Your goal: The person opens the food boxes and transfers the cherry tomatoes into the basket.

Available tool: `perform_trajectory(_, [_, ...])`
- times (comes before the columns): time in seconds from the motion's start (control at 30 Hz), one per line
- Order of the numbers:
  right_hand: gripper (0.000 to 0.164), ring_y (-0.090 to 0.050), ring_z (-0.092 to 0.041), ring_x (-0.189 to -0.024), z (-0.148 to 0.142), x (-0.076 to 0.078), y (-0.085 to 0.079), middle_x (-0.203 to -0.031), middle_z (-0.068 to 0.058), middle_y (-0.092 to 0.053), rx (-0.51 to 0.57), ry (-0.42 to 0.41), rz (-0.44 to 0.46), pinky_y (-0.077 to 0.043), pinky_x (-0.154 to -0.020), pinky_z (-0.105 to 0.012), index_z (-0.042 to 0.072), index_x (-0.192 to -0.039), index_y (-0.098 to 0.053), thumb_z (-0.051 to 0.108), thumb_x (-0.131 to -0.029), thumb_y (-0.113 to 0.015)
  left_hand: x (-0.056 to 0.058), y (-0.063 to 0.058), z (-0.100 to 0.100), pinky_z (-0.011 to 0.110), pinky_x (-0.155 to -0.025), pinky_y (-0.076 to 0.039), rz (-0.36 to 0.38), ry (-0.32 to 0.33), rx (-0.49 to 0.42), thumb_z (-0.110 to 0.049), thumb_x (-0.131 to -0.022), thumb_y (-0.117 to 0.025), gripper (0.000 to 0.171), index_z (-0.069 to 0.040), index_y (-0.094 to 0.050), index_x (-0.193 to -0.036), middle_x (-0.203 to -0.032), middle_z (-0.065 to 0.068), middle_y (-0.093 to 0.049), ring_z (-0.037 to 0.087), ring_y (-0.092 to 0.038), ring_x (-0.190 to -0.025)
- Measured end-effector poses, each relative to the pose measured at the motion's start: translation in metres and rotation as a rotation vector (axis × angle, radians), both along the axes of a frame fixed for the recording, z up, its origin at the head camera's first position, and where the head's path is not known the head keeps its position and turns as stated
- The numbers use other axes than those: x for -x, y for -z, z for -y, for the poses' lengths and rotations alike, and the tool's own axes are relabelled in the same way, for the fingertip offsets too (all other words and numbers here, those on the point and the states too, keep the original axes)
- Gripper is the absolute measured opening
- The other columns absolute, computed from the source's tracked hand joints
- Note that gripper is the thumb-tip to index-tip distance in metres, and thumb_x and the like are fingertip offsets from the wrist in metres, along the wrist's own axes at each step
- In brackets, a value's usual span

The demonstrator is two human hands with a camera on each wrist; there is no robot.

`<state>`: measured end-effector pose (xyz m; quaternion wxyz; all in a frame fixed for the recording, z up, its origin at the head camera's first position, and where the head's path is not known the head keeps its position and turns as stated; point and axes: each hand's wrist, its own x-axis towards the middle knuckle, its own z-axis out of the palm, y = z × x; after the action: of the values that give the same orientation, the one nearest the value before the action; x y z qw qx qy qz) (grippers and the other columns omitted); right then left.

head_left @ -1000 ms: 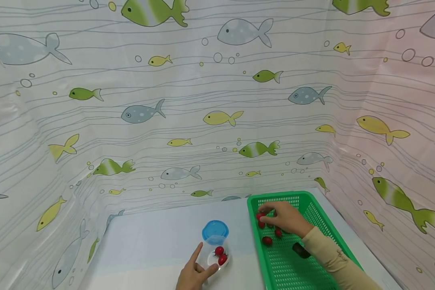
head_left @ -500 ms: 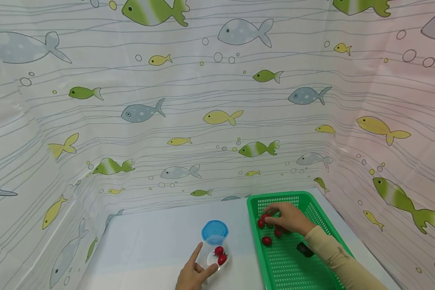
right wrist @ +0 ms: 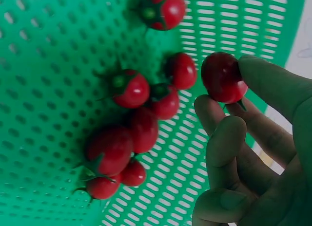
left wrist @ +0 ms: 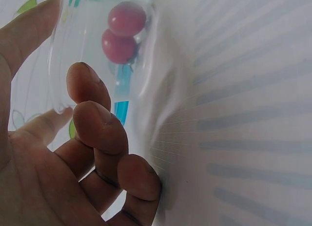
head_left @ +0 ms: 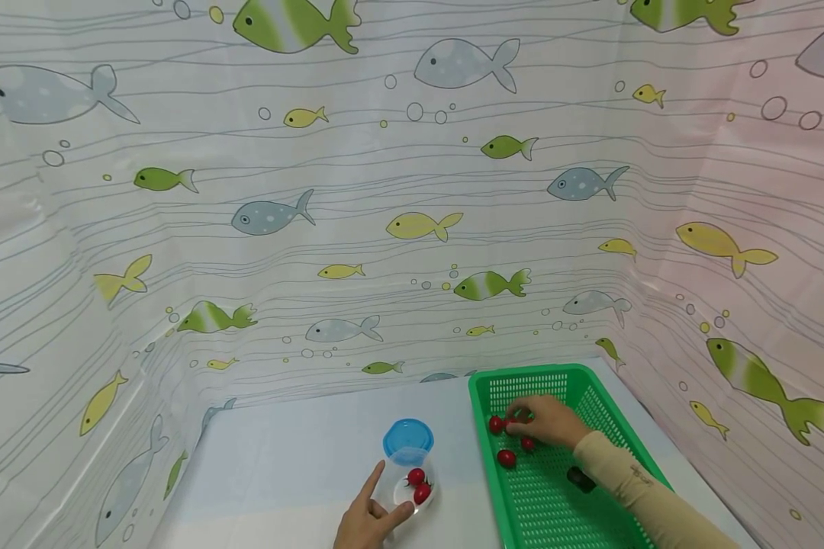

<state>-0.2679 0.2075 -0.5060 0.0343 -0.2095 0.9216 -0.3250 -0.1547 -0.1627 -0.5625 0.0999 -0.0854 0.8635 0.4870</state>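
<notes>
My left hand [head_left: 369, 518] holds a clear plastic tub [head_left: 393, 489] between thumb and index finger on the white table; the other fingers curl beside it. Inside the tub lie two red cherry tomatoes, one [left wrist: 126, 19] touching the other [left wrist: 119, 47]. Over the back left part of a green basket [head_left: 496, 488], my right hand [head_left: 549, 421] pinches a single cherry tomato [right wrist: 224, 78] with its thumb and fingers. Below and beside that hand several more cherry tomatoes [right wrist: 109, 150] lie in a loose cluster on the basket floor, some with green stems.
A round blue lid [head_left: 408, 435] lies just behind the tub. The basket's raised rim stands between the tub and the tomatoes. Fish-patterned sheeting [head_left: 412, 297] encloses the table at the back and sides. A small black object [head_left: 580, 479] shows by the right sleeve.
My right hand has shifted a little to the right and toward me inside the basket, away from its left wall. The left hand and the tub have stayed in place.
</notes>
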Motion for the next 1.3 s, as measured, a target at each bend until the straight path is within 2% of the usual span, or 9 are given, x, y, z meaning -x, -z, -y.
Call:
perform_trajectory(0.27, [0.026, -0.064, -0.007, -0.078, -0.002, 0.005, 0.012, -0.089, 0.008, -0.07, -0.023, -0.023, 0.009, -0.051, -0.066, -0.034, 0.009, -0.107, -0.075, 0.028, -0.09, -0.078, 0.0, -0.002, 0.0, 0.029, -0.056, -0.042, -0.003, 0.006, -0.002, -0.064, -0.077, -0.079, 0.11, -0.007, -0.031, -0.159, -0.07, 0.004, -0.055, 0.018, -0.051, -0.064])
perform_trajectory(0.47, [0.033, -0.066, -0.01, -0.082, -0.002, 0.008, 0.013, -0.092, 0.008, -0.071, -0.013, -0.002, 0.042, -0.053, -0.069, -0.038, 0.011, -0.108, -0.075, 0.038, -0.089, -0.078, -0.001, -0.004, 0.0, 0.029, -0.056, -0.042, -0.006, 0.012, 0.005, -0.063, -0.078, -0.079, 0.109, -0.006, -0.032, -0.158, -0.07, 0.004, -0.055, 0.017, -0.051, -0.064])
perform_trajectory(0.77, [0.033, -0.066, -0.014, -0.089, 0.007, 0.005, -0.002, -0.094, 0.008, -0.071, -0.031, 0.016, -0.006, -0.053, -0.077, -0.041, 0.012, -0.109, -0.075, 0.038, -0.089, -0.078, -0.002, -0.003, 0.0, 0.028, -0.055, -0.041, -0.022, 0.014, 0.013, -0.064, -0.079, -0.078, 0.107, -0.008, -0.033, -0.158, -0.069, 0.003, -0.056, 0.017, -0.051, -0.062])
perform_trajectory(1.07, [0.025, -0.068, -0.019, -0.094, 0.021, 0.003, -0.021, -0.092, 0.013, -0.071, -0.037, -0.047, -0.085, -0.053, -0.082, -0.043, 0.014, -0.112, -0.075, 0.031, -0.093, -0.076, -0.001, 0.0, 0.002, 0.029, -0.055, -0.042, -0.024, 0.018, 0.015, -0.064, -0.079, -0.077, 0.106, -0.009, -0.033, -0.158, -0.069, 0.003, -0.056, 0.017, -0.051, -0.063])
perform_trajectory(1.17, [0.027, -0.068, -0.019, -0.095, 0.025, 0.003, -0.024, -0.093, 0.013, -0.071, -0.027, -0.051, -0.091, -0.052, -0.084, -0.043, 0.013, -0.113, -0.074, 0.031, -0.092, -0.076, -0.001, -0.001, 0.001, 0.029, -0.055, -0.042, -0.021, 0.015, 0.017, -0.064, -0.079, -0.077, 0.106, -0.009, -0.033, -0.158, -0.07, 0.003, -0.056, 0.017, -0.052, -0.063])
perform_trajectory(1.3, [0.028, -0.066, -0.012, -0.09, 0.031, 0.001, -0.028, -0.093, 0.014, -0.071, -0.012, -0.061, -0.094, -0.053, -0.081, -0.039, 0.014, -0.113, -0.074, 0.032, -0.092, -0.076, -0.002, -0.002, 0.0, 0.028, -0.055, -0.042, -0.016, 0.009, 0.019, -0.066, -0.078, -0.078, 0.108, -0.009, -0.033, -0.158, -0.07, 0.003, -0.056, 0.017, -0.052, -0.063])
